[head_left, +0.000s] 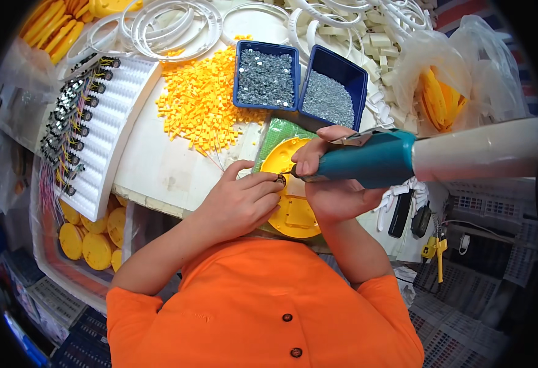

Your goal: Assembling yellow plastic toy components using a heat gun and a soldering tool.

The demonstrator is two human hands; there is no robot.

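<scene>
A round yellow plastic housing (296, 216) lies at the table's near edge, partly on a green mat (279, 132). My right hand (338, 202) is wrapped round a teal electric screwdriver (370, 158), held nearly level with its bit pointing left over the housing. At the bit's tip, the thumb and fingers of my left hand (237, 201) pinch a small dark round part (280, 180). Its exact kind is too small to tell. My fingers and the tool hide the middle of the housing.
Beyond the housing stand two blue bins, one of silvery pieces (266, 76), one of screws (328, 101). Left are a yellow parts heap (201, 98) and a white ridged tray (112, 116) with wired components. White rings (171, 30) lie behind. Black tools (401, 211) lie right.
</scene>
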